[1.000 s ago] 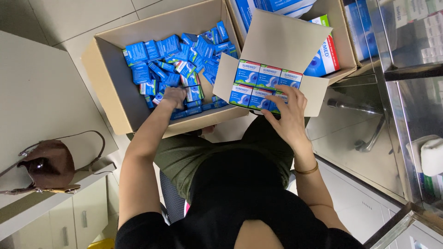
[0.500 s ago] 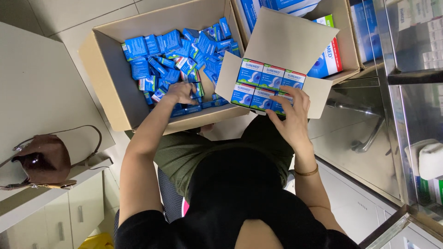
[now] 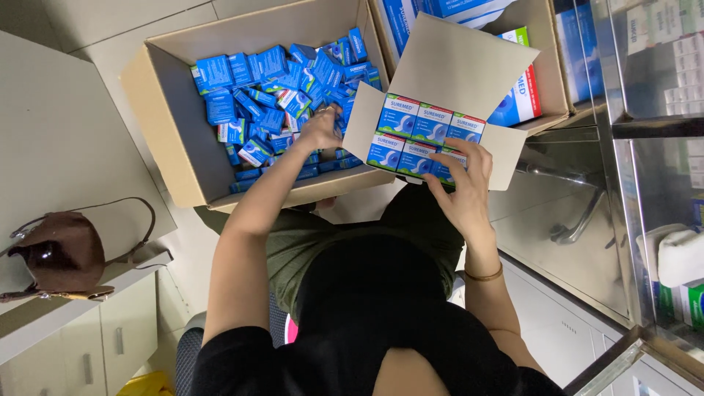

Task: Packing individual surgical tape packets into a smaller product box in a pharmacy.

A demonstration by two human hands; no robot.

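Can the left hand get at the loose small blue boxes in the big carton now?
Probably yes: the left hand is already inside the open big carton, on the loose small blue boxes, and nothing covers them.

single head-worn view, looking steeply down from above, close over open cardboard box

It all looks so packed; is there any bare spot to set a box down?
Yes: the grey counter left of the big carton, above the brown bag. Crowded: the carton's right half with blue boxes, and the small carton.
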